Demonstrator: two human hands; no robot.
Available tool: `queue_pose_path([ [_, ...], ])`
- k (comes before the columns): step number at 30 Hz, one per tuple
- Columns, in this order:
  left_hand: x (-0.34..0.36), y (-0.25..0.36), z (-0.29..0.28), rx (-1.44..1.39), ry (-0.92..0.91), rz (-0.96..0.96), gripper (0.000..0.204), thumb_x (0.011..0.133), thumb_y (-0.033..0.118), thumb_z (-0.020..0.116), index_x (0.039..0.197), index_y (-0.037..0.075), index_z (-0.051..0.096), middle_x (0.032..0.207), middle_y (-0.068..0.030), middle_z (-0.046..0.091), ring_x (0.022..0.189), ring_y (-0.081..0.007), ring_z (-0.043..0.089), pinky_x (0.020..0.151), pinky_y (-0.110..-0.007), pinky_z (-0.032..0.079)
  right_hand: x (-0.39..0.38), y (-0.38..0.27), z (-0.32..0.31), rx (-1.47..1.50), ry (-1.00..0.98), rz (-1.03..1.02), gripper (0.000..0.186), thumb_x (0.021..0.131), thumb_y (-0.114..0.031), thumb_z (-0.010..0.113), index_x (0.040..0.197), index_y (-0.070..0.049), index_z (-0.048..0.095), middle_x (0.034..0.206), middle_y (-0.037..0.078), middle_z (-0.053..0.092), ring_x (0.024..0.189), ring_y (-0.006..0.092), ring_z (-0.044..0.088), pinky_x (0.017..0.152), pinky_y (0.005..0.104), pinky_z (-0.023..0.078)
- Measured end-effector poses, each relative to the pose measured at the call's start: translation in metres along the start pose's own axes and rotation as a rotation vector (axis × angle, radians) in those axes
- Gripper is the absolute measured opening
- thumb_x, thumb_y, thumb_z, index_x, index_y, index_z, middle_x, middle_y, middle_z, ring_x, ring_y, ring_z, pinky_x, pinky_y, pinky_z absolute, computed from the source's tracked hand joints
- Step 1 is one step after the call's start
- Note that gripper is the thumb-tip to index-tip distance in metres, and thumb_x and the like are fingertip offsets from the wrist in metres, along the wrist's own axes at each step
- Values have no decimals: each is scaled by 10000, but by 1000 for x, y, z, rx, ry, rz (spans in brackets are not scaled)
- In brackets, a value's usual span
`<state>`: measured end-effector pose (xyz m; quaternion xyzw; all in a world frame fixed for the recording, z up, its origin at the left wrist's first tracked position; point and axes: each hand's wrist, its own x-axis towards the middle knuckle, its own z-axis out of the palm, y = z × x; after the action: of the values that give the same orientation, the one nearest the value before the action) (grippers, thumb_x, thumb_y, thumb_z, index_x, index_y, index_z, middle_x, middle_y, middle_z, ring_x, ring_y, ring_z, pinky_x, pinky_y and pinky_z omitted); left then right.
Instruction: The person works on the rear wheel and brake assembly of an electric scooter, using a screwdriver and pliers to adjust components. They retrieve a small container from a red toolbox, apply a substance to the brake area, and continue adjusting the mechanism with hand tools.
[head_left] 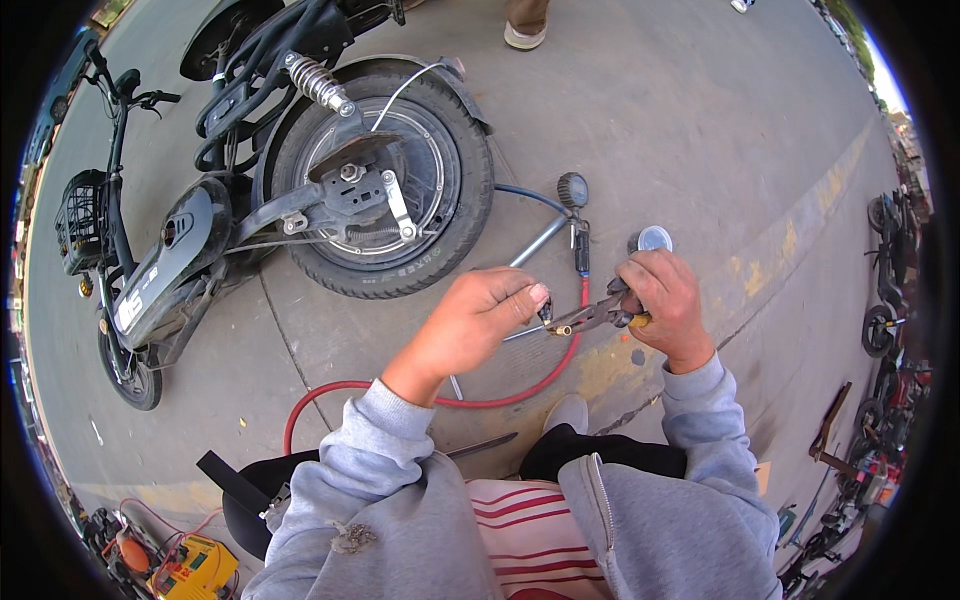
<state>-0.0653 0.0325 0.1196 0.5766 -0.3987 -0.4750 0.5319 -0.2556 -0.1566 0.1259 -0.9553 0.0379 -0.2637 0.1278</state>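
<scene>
In front of me my right hand (665, 300) is closed round a pair of pliers (597, 314), whose jaws point left. A small brass tube-like fitting (563, 330) sits at the tips of the jaws. My left hand (465, 325) pinches a small dark piece (545, 313) between thumb and fingers, right beside the fitting. Whether the two pieces are joined I cannot tell. Beyond my hands an electric bike (190, 225) lies on its side. Its wheel (465, 215) with a black tyre is nearest to my left hand.
A round tin (655, 238) stands just beyond my right hand. An inflator gauge (573, 190) joins a red hose (520, 400) curving across the concrete. A yellow machine (195, 570) is at lower left. Parked bikes (885, 330) line the right; a person's shoe (525, 38) shows at the top.
</scene>
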Motion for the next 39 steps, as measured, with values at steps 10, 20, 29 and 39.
queue_pose_path([
  [10, -3, 11, 20, -117, 44, 150, 356, 1030, 265, 498, 870, -33, 610, 774, -37, 524, 722, -123, 458, 665, -279, 398, -24, -9, 32, 529, -11, 231, 444, 604, 79, 623, 1033, -37, 617, 887, 93, 616, 737, 232, 589, 632, 314, 470],
  [20, -6, 25, 32, -470, 102, -51, 351, 1033, 340, 492, 812, 69, 530, 716, 16, 454, 595, -62, 354, 530, -229, 299, -42, -46, 53, 1397, -310, 740, 292, 818, 14, 539, 1104, 1, 595, 911, 1, 570, 805, 81, 508, 728, 247, 437],
  [29, -3, 34, 28, -795, 157, -306, 350, 1013, 375, 533, 799, 98, 510, 708, 32, 429, 567, -49, 285, 487, -213, 231, -39, -55, 58, 1593, -373, 831, 225, 827, -29, 543, 1046, 9, 577, 853, 15, 531, 770, 96, 472, 693, 257, 409],
  [39, 1, 18, 24, -823, 206, -324, 326, 1015, 339, 535, 781, 119, 477, 675, 47, 390, 559, -50, 272, 471, -215, 221, -37, -53, 63, 1697, -420, 795, 220, 836, -36, 523, 1051, -3, 550, 825, 6, 491, 734, 99, 430, 656, 256, 383],
])
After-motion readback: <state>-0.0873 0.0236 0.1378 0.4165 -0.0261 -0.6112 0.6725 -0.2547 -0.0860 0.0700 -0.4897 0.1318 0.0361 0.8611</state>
